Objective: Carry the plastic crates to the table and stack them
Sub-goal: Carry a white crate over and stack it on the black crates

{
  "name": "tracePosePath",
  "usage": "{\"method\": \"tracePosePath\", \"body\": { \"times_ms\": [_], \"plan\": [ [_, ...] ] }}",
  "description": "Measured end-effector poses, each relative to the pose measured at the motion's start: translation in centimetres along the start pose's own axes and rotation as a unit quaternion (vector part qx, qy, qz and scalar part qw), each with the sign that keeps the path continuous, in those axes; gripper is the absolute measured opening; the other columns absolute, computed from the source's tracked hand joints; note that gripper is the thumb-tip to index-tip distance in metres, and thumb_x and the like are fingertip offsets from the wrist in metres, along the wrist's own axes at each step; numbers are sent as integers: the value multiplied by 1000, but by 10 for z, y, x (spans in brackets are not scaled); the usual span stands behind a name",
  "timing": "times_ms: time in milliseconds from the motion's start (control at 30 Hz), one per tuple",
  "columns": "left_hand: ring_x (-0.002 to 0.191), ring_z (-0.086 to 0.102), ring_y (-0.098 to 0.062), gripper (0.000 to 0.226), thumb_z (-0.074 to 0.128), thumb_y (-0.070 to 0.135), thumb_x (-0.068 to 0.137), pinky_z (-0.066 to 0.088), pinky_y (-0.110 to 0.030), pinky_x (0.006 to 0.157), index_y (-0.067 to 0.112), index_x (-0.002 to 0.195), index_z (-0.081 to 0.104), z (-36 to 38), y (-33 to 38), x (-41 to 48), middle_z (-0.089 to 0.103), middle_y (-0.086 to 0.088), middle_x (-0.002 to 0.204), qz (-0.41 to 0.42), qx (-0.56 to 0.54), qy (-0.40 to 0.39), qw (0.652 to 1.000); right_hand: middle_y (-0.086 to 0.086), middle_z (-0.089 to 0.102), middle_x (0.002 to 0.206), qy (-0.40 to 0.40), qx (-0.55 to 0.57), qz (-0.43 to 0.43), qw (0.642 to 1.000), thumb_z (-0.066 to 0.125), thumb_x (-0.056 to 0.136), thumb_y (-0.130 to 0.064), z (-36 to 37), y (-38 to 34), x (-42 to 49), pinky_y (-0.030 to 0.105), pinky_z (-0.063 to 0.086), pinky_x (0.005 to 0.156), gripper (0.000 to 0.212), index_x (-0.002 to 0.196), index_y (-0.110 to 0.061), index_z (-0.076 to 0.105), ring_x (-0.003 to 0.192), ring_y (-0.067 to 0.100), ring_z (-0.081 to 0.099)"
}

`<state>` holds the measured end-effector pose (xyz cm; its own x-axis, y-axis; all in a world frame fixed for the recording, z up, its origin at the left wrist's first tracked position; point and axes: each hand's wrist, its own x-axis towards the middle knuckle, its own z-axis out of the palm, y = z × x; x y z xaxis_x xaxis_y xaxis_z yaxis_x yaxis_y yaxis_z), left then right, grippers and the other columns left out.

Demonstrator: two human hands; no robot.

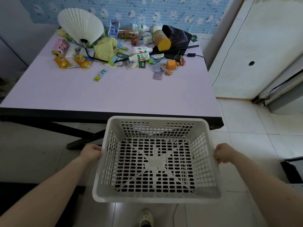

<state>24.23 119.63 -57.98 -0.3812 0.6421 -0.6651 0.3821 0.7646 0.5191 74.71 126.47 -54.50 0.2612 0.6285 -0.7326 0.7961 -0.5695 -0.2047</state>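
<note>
- Lilac and smooth, the table [114,95] top is bare on its near half, while the far half is covered with loose things: a pleated white paper fan [80,25], small plastic bottles [141,49], a jar with an orange lid [161,40] lying on its side, and many shiny wrappers.
- One white plastic crate [155,196] is held in the air over the tiled floor [237,128], just before the table's black near edge. No second crate is seen on the table, so the stacking is judged as not yet begun.
- The left hand [91,153] is curled round the rim of the left wall, and the right hand [224,154] is curled round the rim of the right wall.
- The crate is rectangular with rounded corners. Its walls and bottom are pierced with rows of small slots, and its rim is solid, so it is probably light and a little flexible.
- The far rim could be knocked against the table edge if the crate is not lifted high enough.
- The bottles and wrappers could be pushed or rolled away if the crate is set down too far forward.
- A thin cable [175,213] lies on the floor beside the shoe [146,217], and it could be caught by a step.
</note>
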Motion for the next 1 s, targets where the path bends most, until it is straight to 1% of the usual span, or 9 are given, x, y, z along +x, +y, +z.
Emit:
{"method": "tracePosePath", "body": {
  "times_ms": [67, 100, 200, 333, 433, 500, 567, 767, 1000],
  "plan": [
    [85, 63, -27, 16, 60, -5, 81, 53, -42, 87, 6, 77, 71, 2, -1, -1, 69, -16, 90, 3, 11, 14, 1000, 18, 67, 93, 23, -36, -3, 999, 55, 85, -1, 5, -4, 0, 29, 47, 60, 7, 91, 0, 57, 80, 29, 67],
    [87, 64, -28, 12, 61, 3, 84, 53, -42, 88, 7, 81, 73, 4, -1, -3, 70, -16, 93, 10, 20, 27, 999, 19, 66, 103, 46, -52, -8, 998, 53, 86, -4, 8, -6, -1, 30, 47, 63, 8, 93, 0, 55, 86, 30, 64],
    [97, 62, -32, 35, 56, 26, 94, 46, -37, 88, -2, 110, 67, 12, 5, -19, 67, -16, 100, 22, 15, 64, 998, 21, 47, 125, 100, -69, -38, 992, 48, 91, -13, 19, -15, -9, 36, 47, 78, 23, 111, 0, 47, 101, 34, 54],
    [118, 55, -32, 42, 51, 28, 97, 42, -35, 92, 2, 129, 54, 14, 19, -44, 60, -16, 127, 52, -8, 68, 996, 22, 34, 134, 158, -87, -116, 977, 46, 90, -11, 31, -46, -36, 41, 46, 92, 45, 133, 1, 41, 113, 37, 49],
    [106, 60, -23, 34, 49, 29, 97, 45, -35, 91, 9, 121, 61, -2, 31, -64, 65, -9, 118, 102, 2, 50, 994, 21, 37, 140, 145, -102, -193, 965, 49, 88, -9, 37, -94, -61, 36, 44, 90, 46, 133, -1, 44, 117, 35, 50],
    [104, 61, -19, 30, 49, 30, 96, 47, -34, 90, 13, 116, 63, -21, 40, -81, 65, -1, 110, 137, -3, 62, 989, 17, 31, 144, 128, -114, -257, 951, 50, 88, -10, 47, -137, -80, 34, 44, 91, 44, 132, -5, 46, 117, 33, 51],
    [108, 59, -16, 31, 49, 31, 96, 46, -31, 93, 14, 118, 63, -48, 41, -102, 64, 2, 113, 167, 5, 88, 982, 14, 26, 146, 99, -123, -329, 931, 49, 90, -13, 66, -185, -107, 33, 46, 95, 46, 136, -8, 45, 115, 31, 53],
    [122, 55, -20, 37, 50, 27, 96, 41, -29, 102, 11, 128, 60, -143, 0, -179, 62, -5, 129, 189, -28, 163, 968, 12, 36, 138, 30, -143, -499, 854, 50, 90, -15, 152, -301, -248, 33, 40, 103, 46, 136, -13, 47, 122, 30, 48],
    [120, 57, -20, 35, 51, 20, 93, 40, -24, 94, 13, 127, 60, -248, -128, -310, 63, -5, 130, 185, -28, 280, 942, 11, 44, 129, 9, -167, -645, 745, 56, 85, -16, 257, -335, -459, 35, 43, 101, 46, 131, -14, 53, 118, 29, 50]
  ]
}}
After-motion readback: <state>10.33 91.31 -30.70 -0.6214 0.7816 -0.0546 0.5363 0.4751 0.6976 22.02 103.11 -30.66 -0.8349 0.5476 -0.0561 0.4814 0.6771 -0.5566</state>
